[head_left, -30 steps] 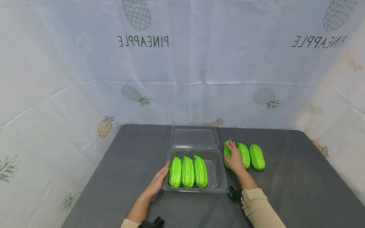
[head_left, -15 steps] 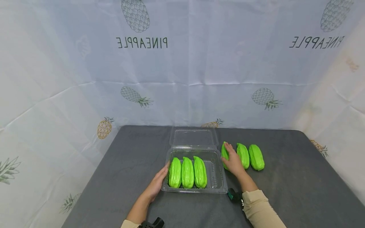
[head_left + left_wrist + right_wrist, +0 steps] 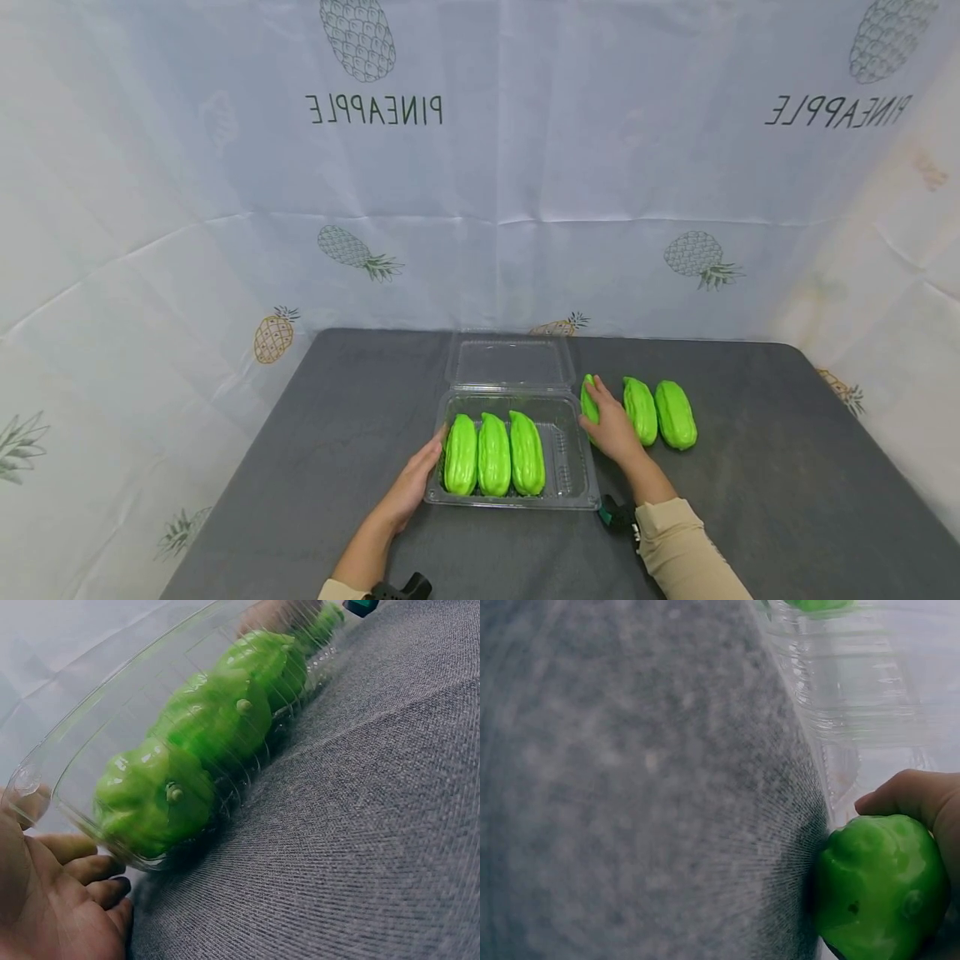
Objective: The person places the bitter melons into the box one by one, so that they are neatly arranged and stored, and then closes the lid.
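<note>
The right fingers (image 3: 604, 402) grip a glossy, ridged green gourd (image 3: 877, 889).

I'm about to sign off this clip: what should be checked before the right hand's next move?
1. Clamshell lid open: ok, folded back.
2. Room in the clear container: ok, right of three green gourds.
3. Container steadied: ok, left hand touches its side.
4. Grip: ok, right hand holds one gourd.
5. Held gourd over container: not ok, outside its right side.
6. Held gourd off the table: cannot tell.
</note>
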### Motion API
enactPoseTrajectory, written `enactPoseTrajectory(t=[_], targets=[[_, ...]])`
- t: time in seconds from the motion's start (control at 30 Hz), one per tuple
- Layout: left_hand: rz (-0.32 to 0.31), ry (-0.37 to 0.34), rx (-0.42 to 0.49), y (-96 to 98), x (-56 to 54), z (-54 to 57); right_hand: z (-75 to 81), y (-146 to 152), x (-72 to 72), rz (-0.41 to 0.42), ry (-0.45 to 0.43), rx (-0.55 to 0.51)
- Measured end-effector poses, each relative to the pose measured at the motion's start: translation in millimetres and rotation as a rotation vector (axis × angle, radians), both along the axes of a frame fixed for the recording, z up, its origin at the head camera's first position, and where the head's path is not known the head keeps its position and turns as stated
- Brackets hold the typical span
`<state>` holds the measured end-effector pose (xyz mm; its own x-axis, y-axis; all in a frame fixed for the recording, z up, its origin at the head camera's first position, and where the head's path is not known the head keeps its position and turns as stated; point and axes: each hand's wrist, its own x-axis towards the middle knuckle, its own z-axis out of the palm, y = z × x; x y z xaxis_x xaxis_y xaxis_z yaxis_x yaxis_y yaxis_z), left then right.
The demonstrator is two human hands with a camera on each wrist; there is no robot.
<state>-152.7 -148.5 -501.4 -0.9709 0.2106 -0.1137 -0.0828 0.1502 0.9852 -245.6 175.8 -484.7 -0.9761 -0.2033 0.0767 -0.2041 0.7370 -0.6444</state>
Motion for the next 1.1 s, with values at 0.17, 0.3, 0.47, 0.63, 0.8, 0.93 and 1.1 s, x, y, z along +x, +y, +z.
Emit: enactPoseTrajectory(t=[0.17, 0.3, 0.47, 0.63, 0.8, 0.93, 1.1], targets=[[-0.003, 0.000, 0.001, -0.5, 0.6, 0.3, 0.1, 0, -0.8, 0.006, -0.005, -0.032], [-0.005, 0.006, -0.001, -0.4, 1.2, 1.6, 3.4, 1, 0.1, -0.024, 0.007, -0.091], [-0.004, 0.016, -0.008, -0.4, 1.3, 2.2, 11.0, 1, 4.1, -0.026, 0.039, -0.125], [0.001, 0.003, -0.016, 0.0, 1.0, 1.7, 16.1, 4, 7.2, -0.012, 0.036, -0.128], [0.005, 0.001, -0.007, 0.0, 0.9, 0.3, 23.5, 7, 13.3, -0.013, 0.021, -0.126], [-0.001, 0.013, -0.013, -0.3, 0.9, 0.4, 30.9, 8, 19.3, -0.019, 0.005, -0.125], [0.003, 0.005, -0.011, -0.1, 1.3, 2.2, 41.3, 8, 25.6, -0.011, 0.004, -0.143]])
